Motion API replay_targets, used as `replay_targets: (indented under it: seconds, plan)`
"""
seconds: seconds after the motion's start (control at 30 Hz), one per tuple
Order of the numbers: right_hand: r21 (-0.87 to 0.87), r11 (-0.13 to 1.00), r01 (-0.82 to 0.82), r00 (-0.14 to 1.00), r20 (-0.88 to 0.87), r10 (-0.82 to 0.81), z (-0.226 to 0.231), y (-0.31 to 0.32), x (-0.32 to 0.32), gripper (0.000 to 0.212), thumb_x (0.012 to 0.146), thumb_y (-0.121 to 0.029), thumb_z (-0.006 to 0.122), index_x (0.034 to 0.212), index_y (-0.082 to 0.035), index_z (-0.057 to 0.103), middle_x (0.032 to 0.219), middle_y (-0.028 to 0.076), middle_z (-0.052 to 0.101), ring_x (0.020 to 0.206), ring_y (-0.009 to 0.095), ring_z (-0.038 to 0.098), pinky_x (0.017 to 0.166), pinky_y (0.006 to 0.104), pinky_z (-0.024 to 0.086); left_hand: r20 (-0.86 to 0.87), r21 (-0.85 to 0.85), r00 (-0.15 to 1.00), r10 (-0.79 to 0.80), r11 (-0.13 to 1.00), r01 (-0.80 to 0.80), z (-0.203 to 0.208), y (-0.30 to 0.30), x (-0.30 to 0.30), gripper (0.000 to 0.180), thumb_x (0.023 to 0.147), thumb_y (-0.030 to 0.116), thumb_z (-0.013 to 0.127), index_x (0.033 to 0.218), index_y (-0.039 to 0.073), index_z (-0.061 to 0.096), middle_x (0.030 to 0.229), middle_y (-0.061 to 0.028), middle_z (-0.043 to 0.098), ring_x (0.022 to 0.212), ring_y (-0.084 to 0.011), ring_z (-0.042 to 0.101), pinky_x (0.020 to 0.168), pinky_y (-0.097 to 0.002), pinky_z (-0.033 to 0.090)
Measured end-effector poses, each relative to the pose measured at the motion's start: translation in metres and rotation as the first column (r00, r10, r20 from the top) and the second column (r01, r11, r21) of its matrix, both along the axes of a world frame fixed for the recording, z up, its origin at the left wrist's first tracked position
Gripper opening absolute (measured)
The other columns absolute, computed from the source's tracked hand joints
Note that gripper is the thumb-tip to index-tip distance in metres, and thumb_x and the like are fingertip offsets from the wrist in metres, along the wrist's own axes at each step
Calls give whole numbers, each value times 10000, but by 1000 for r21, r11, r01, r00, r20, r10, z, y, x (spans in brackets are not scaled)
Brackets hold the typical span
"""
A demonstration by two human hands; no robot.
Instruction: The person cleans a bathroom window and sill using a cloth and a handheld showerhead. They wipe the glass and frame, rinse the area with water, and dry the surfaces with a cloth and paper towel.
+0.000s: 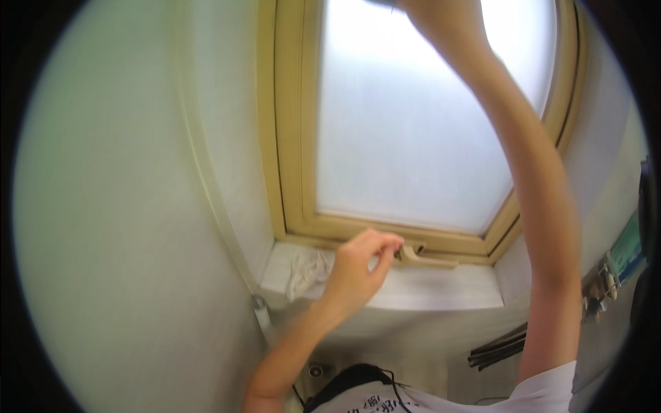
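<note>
My left hand [359, 265] reaches up to the bottom rail of a beige window frame [292, 138] and pinches the near end of its beige lever handle [425, 257]. The frosted pane [406, 117] glows white. My right forearm [530, 172] rises across the pane to the top edge of the picture, where the hand is cut off and hidden. Just left of my left hand, a crumpled white cloth [306, 270] lies on the white sill [441, 290].
A pale tiled wall [124, 206] fills the left side. A thin white pipe [262, 315] runs below the sill's left corner. Dark slats [499, 351] hang under the sill at the right, and small items [606, 275] sit by the right wall.
</note>
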State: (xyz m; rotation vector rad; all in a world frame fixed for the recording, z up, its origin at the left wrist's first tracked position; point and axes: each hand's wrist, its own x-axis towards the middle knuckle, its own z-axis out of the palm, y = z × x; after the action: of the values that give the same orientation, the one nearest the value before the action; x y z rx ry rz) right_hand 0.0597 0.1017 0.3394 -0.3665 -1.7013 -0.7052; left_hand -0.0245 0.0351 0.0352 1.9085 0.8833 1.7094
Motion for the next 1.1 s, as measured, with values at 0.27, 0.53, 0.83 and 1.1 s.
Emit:
replay_targets:
  seconds: [0.27, 0.53, 0.83, 1.1]
  plan:
    - [284, 913, 294, 954, -21, -300, -95, 64, -46, 217, 762, -108, 691, 979, -103, 678, 770, 66, 529, 670, 275, 538, 627, 400, 415, -70, -77, 997, -17, 997, 11, -9, 7, -20, 148, 931, -4, 641, 1045, 22, 733, 975, -92, 725, 821, -176, 682, 758, -290, 536]
    - [462, 783, 417, 891, -36, -453, -64, 70, -39, 212, 743, -147, 741, 942, -184, 677, 799, 22, 578, 726, 218, 547, 616, 413, 348, -52, -83, 999, -1, 997, -4, -6, 2, -35, 152, 916, -20, 658, 1036, 28, 738, 969, -83, 724, 831, -167, 675, 764, -280, 529]
    - [437, 839, 326, 934, -9, -358, -124, 74, -42, 324, 710, -81, 724, 1025, -132, 671, 883, 19, 566, 773, 236, 530, 697, 414, 358, -13, -60, 999, 36, 998, -36, -7, 3, -27, 163, 905, -31, 655, 1034, 28, 735, 981, -94, 722, 872, -176, 689, 791, -282, 534]
    - [590, 709, 386, 901, -74, -428, -27, 80, -36, 142, 749, -178, 751, 842, -137, 651, 742, 40, 588, 718, 234, 584, 562, 441, 374, 54, -160, 996, -76, 984, 84, -21, 6, -14, 145, 906, -29, 671, 1022, 28, 736, 989, -85, 726, 905, -177, 687, 810, -287, 532]
